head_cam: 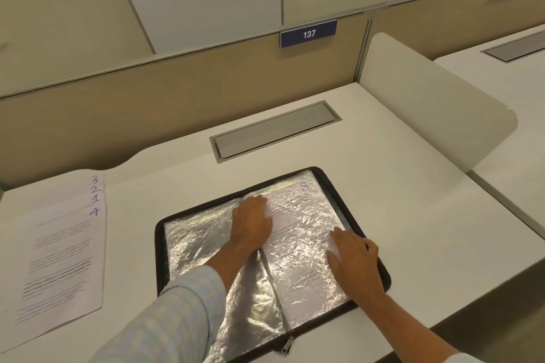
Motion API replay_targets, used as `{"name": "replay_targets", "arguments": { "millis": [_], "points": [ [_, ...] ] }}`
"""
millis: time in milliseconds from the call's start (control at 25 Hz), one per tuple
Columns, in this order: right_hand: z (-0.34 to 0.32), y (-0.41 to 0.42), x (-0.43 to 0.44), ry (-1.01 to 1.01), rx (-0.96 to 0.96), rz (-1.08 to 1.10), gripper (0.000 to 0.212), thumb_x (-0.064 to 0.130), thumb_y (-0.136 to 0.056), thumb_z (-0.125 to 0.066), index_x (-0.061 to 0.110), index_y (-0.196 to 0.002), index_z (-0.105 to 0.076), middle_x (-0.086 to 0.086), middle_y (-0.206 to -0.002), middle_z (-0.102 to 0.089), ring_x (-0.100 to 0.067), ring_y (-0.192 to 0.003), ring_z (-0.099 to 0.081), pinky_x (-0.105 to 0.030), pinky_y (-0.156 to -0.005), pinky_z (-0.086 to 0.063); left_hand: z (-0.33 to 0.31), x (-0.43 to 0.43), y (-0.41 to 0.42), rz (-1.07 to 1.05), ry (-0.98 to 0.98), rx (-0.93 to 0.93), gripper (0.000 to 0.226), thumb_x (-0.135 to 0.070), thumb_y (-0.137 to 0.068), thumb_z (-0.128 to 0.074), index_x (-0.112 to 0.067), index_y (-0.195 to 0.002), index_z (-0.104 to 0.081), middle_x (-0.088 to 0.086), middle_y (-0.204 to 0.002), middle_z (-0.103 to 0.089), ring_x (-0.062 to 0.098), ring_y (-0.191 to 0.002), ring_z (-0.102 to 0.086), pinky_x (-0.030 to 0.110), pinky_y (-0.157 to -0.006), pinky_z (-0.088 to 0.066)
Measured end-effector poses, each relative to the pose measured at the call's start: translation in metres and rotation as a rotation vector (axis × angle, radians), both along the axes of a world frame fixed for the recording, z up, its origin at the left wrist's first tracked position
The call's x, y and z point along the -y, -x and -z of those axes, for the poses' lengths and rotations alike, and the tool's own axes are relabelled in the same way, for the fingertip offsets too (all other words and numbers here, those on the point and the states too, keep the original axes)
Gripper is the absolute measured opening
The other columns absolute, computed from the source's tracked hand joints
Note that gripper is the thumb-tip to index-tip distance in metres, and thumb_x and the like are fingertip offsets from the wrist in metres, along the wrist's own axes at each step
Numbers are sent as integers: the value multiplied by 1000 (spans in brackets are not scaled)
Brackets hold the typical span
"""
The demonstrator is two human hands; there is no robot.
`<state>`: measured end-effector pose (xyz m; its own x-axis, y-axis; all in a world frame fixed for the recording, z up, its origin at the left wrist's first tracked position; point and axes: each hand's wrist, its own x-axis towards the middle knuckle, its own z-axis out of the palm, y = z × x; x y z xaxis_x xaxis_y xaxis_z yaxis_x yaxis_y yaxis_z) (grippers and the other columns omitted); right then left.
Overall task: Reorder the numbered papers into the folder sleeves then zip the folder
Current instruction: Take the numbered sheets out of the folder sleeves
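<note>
Open folder (191, 244) at desk (398, 200) near edge; papers (65, 250) leftward.

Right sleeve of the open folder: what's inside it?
A printed sheet numbered 8 lies inside the right sleeve. The left hand and right hand rest on it, covering some text; any sheets behind it are hidden.

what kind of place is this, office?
Probably an open-plan office or study-hall cubicle: a numbered "137" sign on the beige partition, a white desk with a built-in cable hatch, and a side divider to the next desk.
</note>
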<state>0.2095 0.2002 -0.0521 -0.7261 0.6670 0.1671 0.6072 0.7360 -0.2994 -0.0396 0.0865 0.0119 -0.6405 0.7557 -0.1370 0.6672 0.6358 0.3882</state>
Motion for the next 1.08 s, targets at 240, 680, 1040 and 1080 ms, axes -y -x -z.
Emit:
{"name": "replay_targets", "arguments": {
  "millis": [240,680,1040,1080],
  "points": [
    [5,29,-40,99,-64,-84,44,33,-93,-74,21,-134,-65,4,-141,-64,-17,-130,-59,-44,-104,-40,8,-49,11,-12,44,-26,50,-29,-104,-53,-18,-151,-45,1,-157,-45,23,-146,-37,47,-120,-26],
    [-9,126,-108,429,-266,16,44,35,-98,-70,19,-137,-59,0,-130,-64,-22,-118,-58,-45,-102,-44,21,-72,54,-80,-195,-1,5,-32,-94,-75,-29,-92,-78,-15,-87,-73,10,-90,-60,42,-101,-44],
    [-18,148,-124,764,-433,58,19,31,-96,-74,18,-109,-75,11,-90,-72,5,-80,-65,-10,-72,-48,15,-60,56,-58,-295,109,9,-18,-93,-70,-27,-91,-73,-14,-102,-66,12,-111,-52,37,-102,-35],
    [-16,147,-124,797,-440,58,17,34,-98,-71,19,-106,-75,11,-84,-72,3,-73,-63,-16,-70,-48,13,-58,55,-44,-295,141,9,-17,-92,-70,-26,-90,-70,-14,-99,-63,13,-105,-52,35,-98,-38]
  ]
}}
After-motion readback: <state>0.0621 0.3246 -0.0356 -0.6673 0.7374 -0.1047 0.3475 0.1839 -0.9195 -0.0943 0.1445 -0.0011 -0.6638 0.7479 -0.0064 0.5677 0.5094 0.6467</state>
